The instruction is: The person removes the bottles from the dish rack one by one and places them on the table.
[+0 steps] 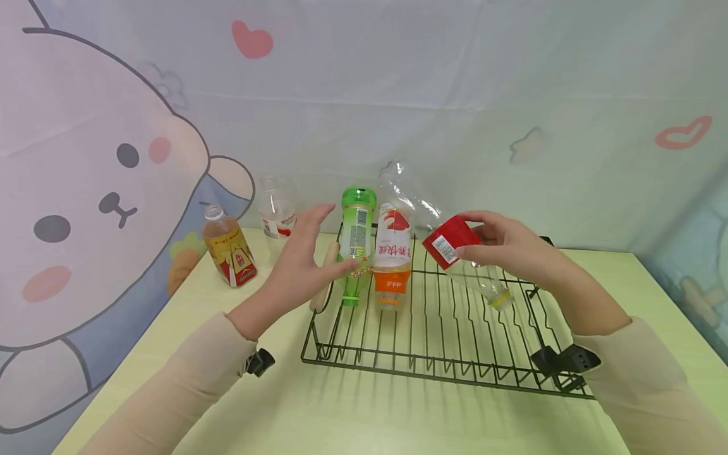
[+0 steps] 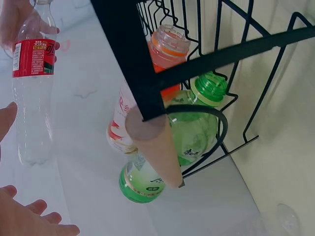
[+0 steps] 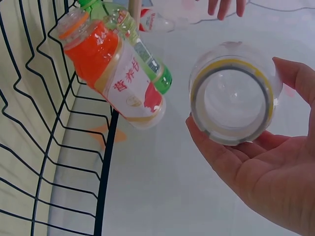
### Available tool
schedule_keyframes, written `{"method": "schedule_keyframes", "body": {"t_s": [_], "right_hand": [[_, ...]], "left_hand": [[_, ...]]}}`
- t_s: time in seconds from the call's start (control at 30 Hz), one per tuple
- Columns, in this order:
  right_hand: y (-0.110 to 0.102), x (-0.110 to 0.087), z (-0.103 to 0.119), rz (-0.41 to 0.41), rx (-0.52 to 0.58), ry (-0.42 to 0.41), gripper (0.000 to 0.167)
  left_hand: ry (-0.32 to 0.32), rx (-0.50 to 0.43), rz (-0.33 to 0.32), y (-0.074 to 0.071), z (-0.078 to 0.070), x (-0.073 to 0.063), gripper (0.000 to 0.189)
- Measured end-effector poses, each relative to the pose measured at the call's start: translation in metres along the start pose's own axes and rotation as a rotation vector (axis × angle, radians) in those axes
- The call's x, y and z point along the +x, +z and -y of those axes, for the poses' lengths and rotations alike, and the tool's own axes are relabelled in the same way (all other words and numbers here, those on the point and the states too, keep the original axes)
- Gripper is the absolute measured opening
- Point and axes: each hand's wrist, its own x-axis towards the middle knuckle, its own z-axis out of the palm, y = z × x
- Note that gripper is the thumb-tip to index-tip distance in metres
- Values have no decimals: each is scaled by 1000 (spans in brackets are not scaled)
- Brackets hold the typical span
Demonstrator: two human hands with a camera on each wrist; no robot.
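My right hand (image 1: pixel 509 243) grips a clear plastic bottle (image 1: pixel 452 240) by its red label. In the head view the bottle tilts over the wire rack (image 1: pixel 449 376), its neck pointing down to the right. The right wrist view looks at its round mouth (image 3: pixel 231 103). My left hand (image 1: pixel 296 275) stays open with fingers spread, and its thumb overlaps a green bottle (image 1: pixel 357 221) in the head view. The left wrist view shows these fingers (image 2: pixel 37 216) apart from the bottles. Beside the green bottle, a white-and-orange bottle (image 1: pixel 392 253) leans neck-down in the rack.
Left of the rack stand a small yellow-and-red bottle (image 1: pixel 230 249) and a clear bottle (image 1: pixel 277 218), partly behind my left hand. A pale wooden handle (image 1: pixel 325 278) sits on the rack's left side. A printed cloth (image 1: pixel 352 82) hangs behind the table (image 1: pixel 273 411).
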Motion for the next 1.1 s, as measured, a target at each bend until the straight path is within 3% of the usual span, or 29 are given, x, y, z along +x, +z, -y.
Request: {"method": "schedule_keyframes", "body": {"t_s": [0.27, 0.87, 0.97, 1.1], "right_hand": [[8, -3, 4, 59, -21, -17, 59], [19, -4, 6, 168, -72, -40, 57], [22, -3, 6, 188, -71, -61, 57], [24, -3, 8, 208, -76, -74, 57]], "left_hand": [[109, 48, 10, 4, -12, -5, 86], [368, 249, 19, 14, -29, -8, 83], [395, 284, 18, 16, -32, -9, 83], [381, 311, 44, 18, -35, -10, 83]]}}
